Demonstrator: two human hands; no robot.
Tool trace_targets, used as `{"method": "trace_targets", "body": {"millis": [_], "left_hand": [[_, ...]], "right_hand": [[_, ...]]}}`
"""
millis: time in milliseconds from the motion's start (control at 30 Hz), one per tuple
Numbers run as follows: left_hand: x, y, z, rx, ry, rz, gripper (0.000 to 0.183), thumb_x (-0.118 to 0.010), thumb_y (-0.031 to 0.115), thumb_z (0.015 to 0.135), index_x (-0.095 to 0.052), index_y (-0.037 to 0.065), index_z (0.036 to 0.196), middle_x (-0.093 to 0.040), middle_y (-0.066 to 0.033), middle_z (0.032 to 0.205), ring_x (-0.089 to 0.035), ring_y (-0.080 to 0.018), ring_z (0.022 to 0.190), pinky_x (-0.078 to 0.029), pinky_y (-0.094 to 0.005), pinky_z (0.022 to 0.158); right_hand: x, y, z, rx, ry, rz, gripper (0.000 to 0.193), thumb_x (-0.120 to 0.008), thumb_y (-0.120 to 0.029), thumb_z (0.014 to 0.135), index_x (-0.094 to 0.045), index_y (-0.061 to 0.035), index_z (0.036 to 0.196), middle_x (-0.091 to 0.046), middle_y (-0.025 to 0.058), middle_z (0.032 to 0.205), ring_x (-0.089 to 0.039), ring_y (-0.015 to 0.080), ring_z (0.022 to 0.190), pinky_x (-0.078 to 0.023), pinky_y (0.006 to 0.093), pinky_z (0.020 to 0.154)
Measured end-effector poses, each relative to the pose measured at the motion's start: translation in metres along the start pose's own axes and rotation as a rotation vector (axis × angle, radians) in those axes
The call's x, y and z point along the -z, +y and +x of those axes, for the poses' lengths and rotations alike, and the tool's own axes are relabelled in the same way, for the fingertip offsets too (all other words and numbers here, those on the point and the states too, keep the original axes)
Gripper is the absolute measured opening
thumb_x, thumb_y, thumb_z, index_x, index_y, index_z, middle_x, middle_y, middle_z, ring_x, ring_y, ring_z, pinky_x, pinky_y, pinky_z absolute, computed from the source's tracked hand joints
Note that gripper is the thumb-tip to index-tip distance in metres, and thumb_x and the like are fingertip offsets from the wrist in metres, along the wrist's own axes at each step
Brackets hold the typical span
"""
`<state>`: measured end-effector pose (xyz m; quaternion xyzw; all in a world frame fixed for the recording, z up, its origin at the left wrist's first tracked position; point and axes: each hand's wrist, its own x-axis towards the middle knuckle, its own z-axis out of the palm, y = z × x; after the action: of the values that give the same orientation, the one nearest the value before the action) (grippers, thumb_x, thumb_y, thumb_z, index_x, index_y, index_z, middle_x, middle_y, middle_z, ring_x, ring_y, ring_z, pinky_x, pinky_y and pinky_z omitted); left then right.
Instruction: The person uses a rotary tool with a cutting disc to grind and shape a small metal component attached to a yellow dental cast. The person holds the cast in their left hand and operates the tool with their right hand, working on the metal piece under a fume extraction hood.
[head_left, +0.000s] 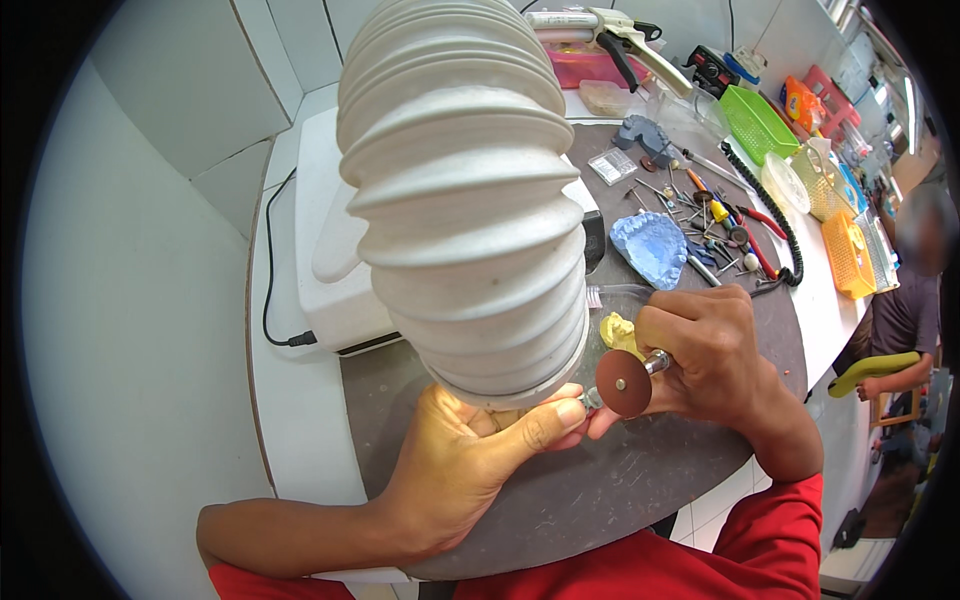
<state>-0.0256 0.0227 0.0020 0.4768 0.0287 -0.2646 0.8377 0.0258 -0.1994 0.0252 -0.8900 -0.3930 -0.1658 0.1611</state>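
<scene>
My right hand (712, 345) is closed around a rotary handpiece (657, 362), whose silver tip carries a round brown cutting disc (622, 372). Thumb and fingers of my left hand (465, 465) pinch a small grey, shiny piece (591, 399) just left of the disc. I cannot tell whether disc and piece touch. The mouth of a wide white corrugated suction hose (470, 250) hangs over my left fingers and hides part of them. A yellow moulded lump (617, 331) lies behind the disc, and a blue dental cast (650, 248) sits beyond my right hand.
Burs and hand tools (715, 225) lie scattered at the right back, near a grey dental cast (645, 138) and a coiled black cord (785, 225). A white machine (335, 230) stands behind the hose. Baskets, one green (757, 122), line the right side. Another person (905, 310) is far right.
</scene>
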Motion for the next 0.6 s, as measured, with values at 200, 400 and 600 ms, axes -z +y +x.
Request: {"method": "trace_targets", "body": {"millis": [200,400,600], "left_hand": [[-0.0003,0.001,-0.0002,0.002,-0.008,0.03,0.017,-0.064,0.003,0.093,-0.063,0.001,0.109,-0.067,-0.0134,0.105,-0.067,-0.0206,0.097,-0.056,-0.0323,0.083],[-0.0001,0.0044,0.0002,0.015,-0.038,0.023,0.018,-0.065,0.004,0.092,-0.062,0.001,0.11,-0.067,-0.0118,0.104,-0.066,-0.0191,0.096,-0.056,-0.0315,0.083],[-0.0023,0.0037,-0.0001,0.01,-0.002,0.012,0.018,-0.066,0.004,0.092,-0.062,0.001,0.11,-0.067,-0.0106,0.103,-0.066,-0.0178,0.097,-0.056,-0.0313,0.083]], "right_hand": [[0.001,-0.0001,-0.0002,0.0,-0.012,0.003,0.054,-0.086,-0.05,0.061,-0.051,-0.0084,0.061,-0.044,0.0001,0.051,-0.05,0.0169,0.042,-0.038,0.032,0.04],[0.0003,0.0005,0.0007,0.008,-0.019,0.021,0.054,-0.086,-0.051,0.061,-0.053,-0.0079,0.061,-0.045,0.0003,0.052,-0.051,0.0169,0.042,-0.038,0.0319,0.04],[0.0008,0.0008,0.0004,-0.013,-0.007,0.001,0.056,-0.087,-0.052,0.059,-0.052,-0.0078,0.06,-0.044,0.0004,0.051,-0.05,0.0167,0.042,-0.038,0.0319,0.039]]}}
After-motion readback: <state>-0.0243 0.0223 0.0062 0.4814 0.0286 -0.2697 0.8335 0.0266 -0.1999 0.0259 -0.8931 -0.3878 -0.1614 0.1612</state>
